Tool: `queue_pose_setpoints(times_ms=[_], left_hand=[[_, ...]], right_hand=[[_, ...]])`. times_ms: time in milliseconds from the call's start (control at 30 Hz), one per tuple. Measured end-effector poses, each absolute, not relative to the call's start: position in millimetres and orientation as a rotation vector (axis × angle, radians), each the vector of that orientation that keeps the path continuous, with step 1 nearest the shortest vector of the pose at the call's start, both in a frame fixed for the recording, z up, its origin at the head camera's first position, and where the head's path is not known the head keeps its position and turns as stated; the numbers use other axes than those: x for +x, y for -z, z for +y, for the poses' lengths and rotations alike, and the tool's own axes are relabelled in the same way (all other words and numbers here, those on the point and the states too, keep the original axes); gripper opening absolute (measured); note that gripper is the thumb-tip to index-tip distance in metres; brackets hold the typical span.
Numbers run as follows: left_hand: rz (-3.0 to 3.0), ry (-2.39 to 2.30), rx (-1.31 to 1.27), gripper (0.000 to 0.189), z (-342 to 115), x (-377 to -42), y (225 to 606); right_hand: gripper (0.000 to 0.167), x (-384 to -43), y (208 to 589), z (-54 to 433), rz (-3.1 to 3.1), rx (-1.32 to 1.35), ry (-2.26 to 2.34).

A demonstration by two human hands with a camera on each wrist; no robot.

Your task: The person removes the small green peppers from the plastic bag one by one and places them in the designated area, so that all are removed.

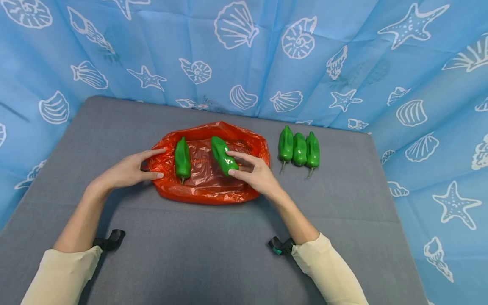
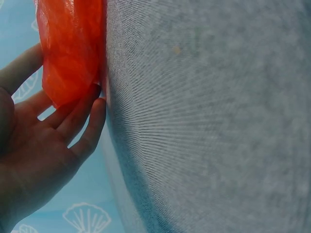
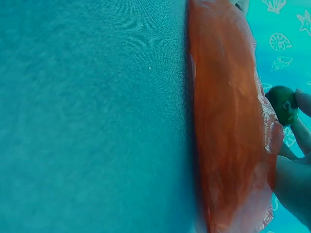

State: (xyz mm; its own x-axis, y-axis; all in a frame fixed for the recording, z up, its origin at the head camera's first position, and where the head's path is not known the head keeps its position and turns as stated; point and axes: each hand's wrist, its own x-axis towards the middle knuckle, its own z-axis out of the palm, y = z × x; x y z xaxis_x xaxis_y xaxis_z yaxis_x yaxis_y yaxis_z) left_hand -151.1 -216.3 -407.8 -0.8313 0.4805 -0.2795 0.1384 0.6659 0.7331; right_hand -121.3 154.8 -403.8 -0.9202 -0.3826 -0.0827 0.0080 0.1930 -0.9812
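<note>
Head view, right grip (image 1: pixel 261 174) pinching pepper (image 1: pixel 222 157)

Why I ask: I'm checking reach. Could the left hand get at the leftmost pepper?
Probably yes: the left hand is at the red bag, whose wide mouth leaves the leftmost pepper uncovered from above.

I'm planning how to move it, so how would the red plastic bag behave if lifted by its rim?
The red plastic bag is probably floppy: it looks thin and crumpled. It likely weighs little itself, since the plastic is translucent. Lifted on one side, it may sag and let the green pepper lying inside slide.
</note>
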Motion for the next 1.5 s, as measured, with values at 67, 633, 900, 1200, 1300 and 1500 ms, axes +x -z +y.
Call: queue_pose_setpoints(times_ms=[67,633,900,1200,1300,1500], left_hand=[[2.428,-1.010,0.481,0.074,-216,-152,408],[2.433,-0.986,0.466,0.074,-216,-151,407],[2.429,-0.997,0.477,0.074,-216,-152,408],[2.436,-1.001,0.487,0.073,-217,-150,408],[2.434,-1.001,0.487,0.073,-217,-150,408],[2.439,-0.999,0.491,0.073,-216,-149,407]], right_hand=[[0.049,-120,403,157,2.180,-0.358,1.787],[0.052,-110,403,186,2.207,-0.333,1.847],[0.052,-106,400,201,2.246,-0.312,1.848],[0.053,-99,395,221,2.252,-0.258,1.891],[0.053,-93,394,229,2.280,-0.222,1.891],[0.053,-85,395,244,2.335,-0.181,1.881]])
